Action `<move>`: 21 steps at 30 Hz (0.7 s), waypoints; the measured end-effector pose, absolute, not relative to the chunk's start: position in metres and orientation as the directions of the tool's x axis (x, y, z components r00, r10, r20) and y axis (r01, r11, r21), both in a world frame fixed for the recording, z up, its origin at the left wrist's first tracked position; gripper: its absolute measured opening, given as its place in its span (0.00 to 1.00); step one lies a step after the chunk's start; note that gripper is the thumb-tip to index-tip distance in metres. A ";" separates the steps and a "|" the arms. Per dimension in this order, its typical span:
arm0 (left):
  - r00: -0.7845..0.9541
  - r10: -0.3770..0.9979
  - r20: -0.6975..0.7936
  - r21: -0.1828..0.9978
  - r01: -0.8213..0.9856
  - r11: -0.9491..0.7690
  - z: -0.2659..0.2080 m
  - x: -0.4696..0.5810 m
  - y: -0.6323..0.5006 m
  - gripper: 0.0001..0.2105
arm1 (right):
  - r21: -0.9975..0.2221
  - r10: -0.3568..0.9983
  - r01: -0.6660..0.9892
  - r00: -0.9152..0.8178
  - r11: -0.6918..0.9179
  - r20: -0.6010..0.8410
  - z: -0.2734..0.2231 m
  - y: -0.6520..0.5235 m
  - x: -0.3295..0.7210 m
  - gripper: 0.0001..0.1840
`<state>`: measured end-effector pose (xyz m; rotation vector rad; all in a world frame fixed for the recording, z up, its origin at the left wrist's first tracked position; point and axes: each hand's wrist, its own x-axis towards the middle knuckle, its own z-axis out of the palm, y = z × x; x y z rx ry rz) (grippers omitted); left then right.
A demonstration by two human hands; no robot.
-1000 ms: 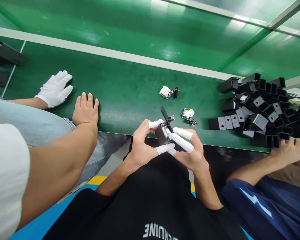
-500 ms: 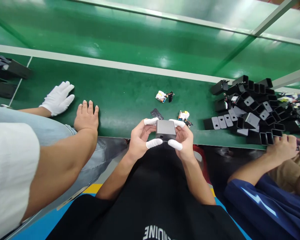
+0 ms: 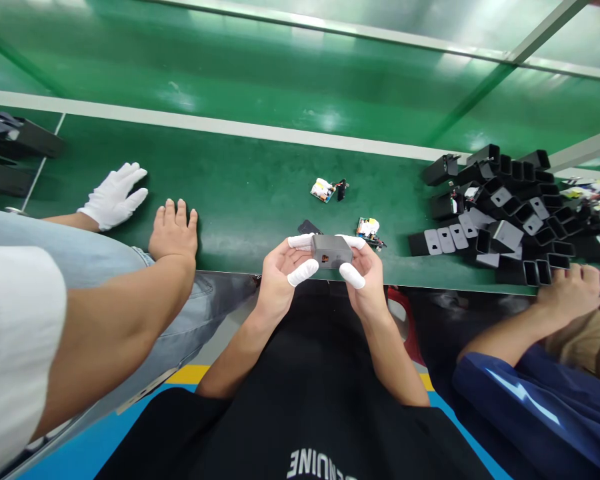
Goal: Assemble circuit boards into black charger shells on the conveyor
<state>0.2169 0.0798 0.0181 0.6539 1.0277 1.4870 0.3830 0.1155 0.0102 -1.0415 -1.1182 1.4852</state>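
Between my two hands I hold a dark grey plastic housing (image 3: 336,252), box-shaped, just over the bench's front edge. An orange-coloured part shows in an opening on its near face. My left hand (image 3: 281,268) grips its left end, and my right hand (image 3: 364,268) grips the right end. White covers sit on the thumbs and on a finger of each hand. Behind the housing lies a flat black piece (image 3: 308,227), partly hidden. Two circuit boards with white components rest beyond: one board (image 3: 323,190) with a black part wired to it, another board (image 3: 369,230) nearer my right hand.
Many black housings (image 3: 510,207) are piled on the green bench (image 3: 240,200) at right, with loose parts beyond. A co-worker's gloved hand (image 3: 115,198) and bare hand (image 3: 174,230) rest at left. Another person's hand (image 3: 570,290) is at far right. Black boxes (image 3: 20,143) stand far left.
The housing has tilted in my hands, so its near face now shows more and the orange part in the opening is visible. My thumbs have shifted slightly up along it.
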 end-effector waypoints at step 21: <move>-0.282 0.942 -0.180 0.880 -0.474 0.026 0.018 0.227 0.085 0.22 | -0.952 0.975 -0.255 -0.181 -0.169 -0.125 0.010 0.115 0.382 0.30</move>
